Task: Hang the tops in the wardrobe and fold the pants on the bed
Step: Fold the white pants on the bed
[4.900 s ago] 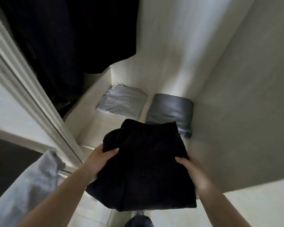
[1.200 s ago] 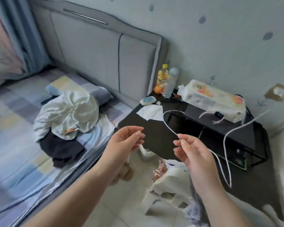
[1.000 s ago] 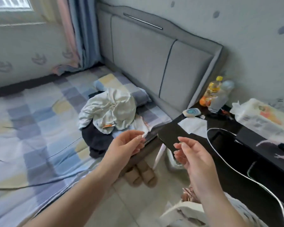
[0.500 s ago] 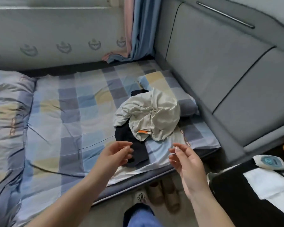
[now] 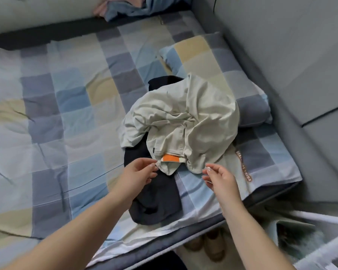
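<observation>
Head view shows the left hand [image 5: 140, 173] with fingertips touching the cream garment [image 5: 185, 123] beside its unreadable orange label [image 5: 171, 158], the right hand [image 5: 220, 178] loosely open just short of it, on dark clothing [image 5: 156, 199] on the checked bed [image 5: 47, 117].

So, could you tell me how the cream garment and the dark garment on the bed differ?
The cream garment lies crumpled on top; the dark garment sits underneath, mostly covered. The cream garment shows an orange label; the dark garment looks plain. The left hand touches the cream garment's edge, not the dark garment. Both lie unfolded on the checked bedsheet.
</observation>
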